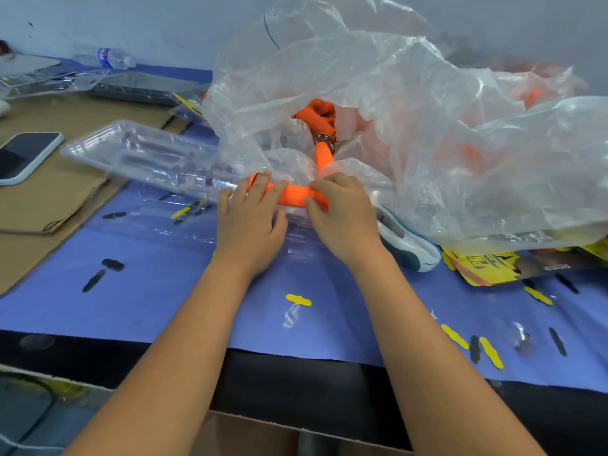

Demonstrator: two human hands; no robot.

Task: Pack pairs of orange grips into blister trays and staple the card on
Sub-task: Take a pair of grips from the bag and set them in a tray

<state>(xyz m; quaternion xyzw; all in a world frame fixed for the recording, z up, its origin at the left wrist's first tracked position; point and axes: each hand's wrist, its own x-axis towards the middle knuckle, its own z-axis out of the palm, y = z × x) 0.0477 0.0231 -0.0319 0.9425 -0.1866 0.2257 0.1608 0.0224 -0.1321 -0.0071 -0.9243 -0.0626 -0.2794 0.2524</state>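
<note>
Left hand and right hand each grasping an end of one orange grip | near middle, over clear tray | could slip – big bag crowding in

A: The bag is showing as thin clear plastic film, crinkled and catching glossy highlights.

B: The orange grip is looking like matt rubbery material with a fine ribbed texture. The blister tray is gleaming as stiff, transparent moulded plastic.

A: The tabletop is wearing a smooth matt blue sheet, and brown cardboard is lying dull and rough-edged. The phone is shining with a glossy dark screen.
</note>
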